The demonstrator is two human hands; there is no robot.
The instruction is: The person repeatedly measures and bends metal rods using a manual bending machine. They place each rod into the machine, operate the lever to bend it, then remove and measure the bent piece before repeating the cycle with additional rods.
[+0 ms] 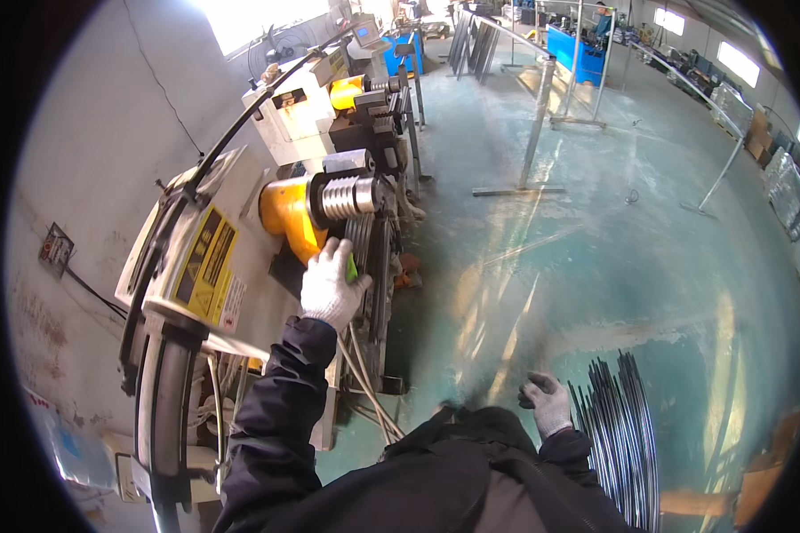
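Observation:
My left hand [331, 289], in a white knit glove, reaches over the near machine, just below its yellow arm [292, 213]. Between its thumb and fingers shows a bright green piece [352, 267], whose kind I cannot make out. Right above this hand, a ribbed steel roller [350, 197] juts from the yellow arm. My right hand [547, 402], gloved in white with darkened fingertips, hangs low near my body. Its fingers are loosely bent and apart, with nothing visible in them. Beside it lies a bundle of long, thin metal rods or tubes [615, 426].
A second similar machine [295, 115] stands farther along the left wall. A black bar [227, 142] runs above both. Metal stands [539, 124] rise from the green floor [471, 293]. A person [603, 25] is by a blue bench [576, 58] far off; cardboard [760, 133] lines the right.

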